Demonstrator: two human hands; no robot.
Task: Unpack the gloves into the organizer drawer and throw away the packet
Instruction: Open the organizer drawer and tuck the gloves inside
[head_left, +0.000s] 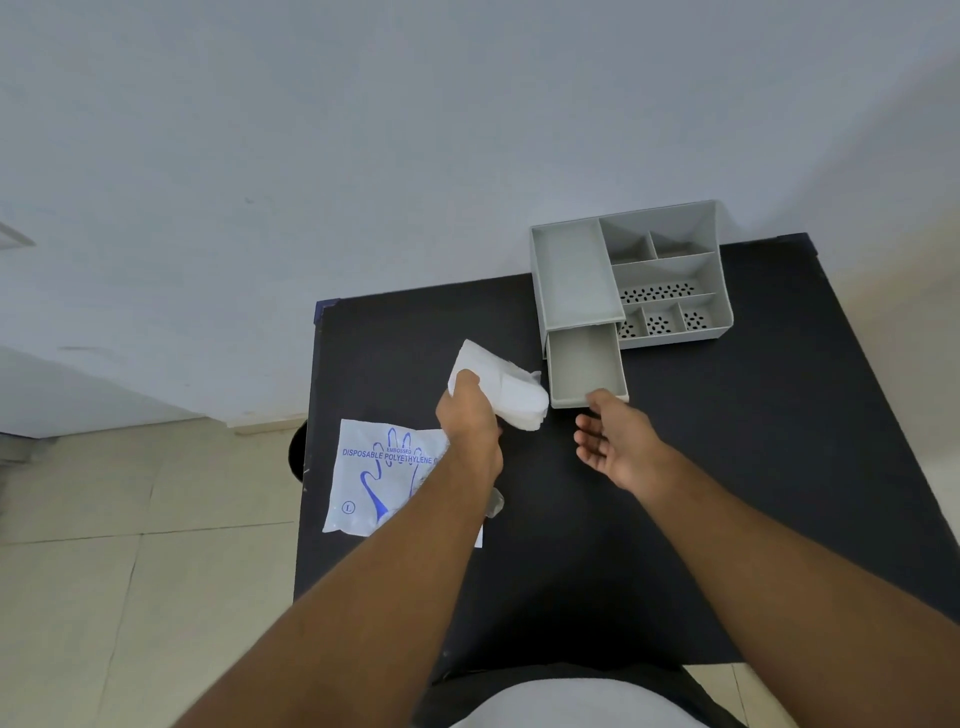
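Note:
My left hand (470, 423) is shut on a folded stack of white translucent gloves (506, 387), held above the black table just left of the drawer. The grey organizer (670, 270) stands at the table's far side, and its drawer (584, 364) is pulled out toward me with nothing inside. My right hand (613, 441) hovers open, palm toward the left, its fingertips at the drawer's front edge. The flat plastic packet (374, 483), printed in blue with a glove outline, lies on the table's left edge, partly hidden under my left forearm.
The black table (727, 467) stands against a pale wall. A dark round object (297, 457), partly hidden, sits on the floor by the table's left edge. Beige floor tiles spread to the left. The organizer's top has several compartments, some perforated.

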